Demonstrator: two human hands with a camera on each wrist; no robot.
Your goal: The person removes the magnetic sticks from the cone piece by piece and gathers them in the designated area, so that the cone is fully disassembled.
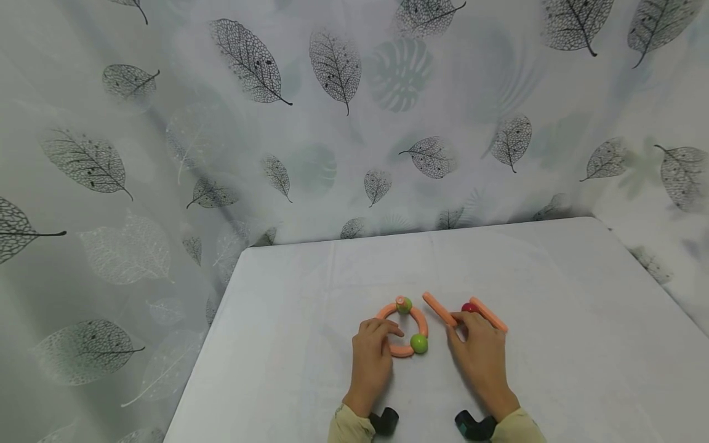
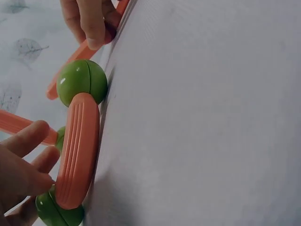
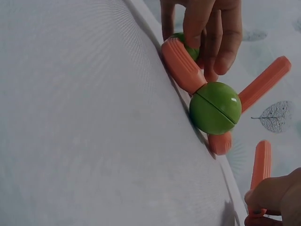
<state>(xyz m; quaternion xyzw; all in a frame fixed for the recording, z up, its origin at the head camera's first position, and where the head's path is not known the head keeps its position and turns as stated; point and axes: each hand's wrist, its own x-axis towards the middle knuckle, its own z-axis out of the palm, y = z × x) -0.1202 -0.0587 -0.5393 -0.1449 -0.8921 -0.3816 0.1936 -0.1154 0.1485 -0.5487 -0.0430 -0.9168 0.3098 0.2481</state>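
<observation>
Down at the lower centre of the frame, our left hand [image 1: 372, 357] rests curled fingers on the orange ring [image 1: 416, 320], pinching its near-left arc beside a green ball [image 1: 419, 343]. Just right of it, our right hand [image 1: 479, 354] pinches a straight orange stick [image 1: 440, 309] on the worktop [image 1: 554, 320]. That stick's long axis runs diagonally toward the upper left, pointing at the ring; a red ball [image 1: 468, 307] and second stick [image 1: 488, 314] lie touching the right fingers.
</observation>
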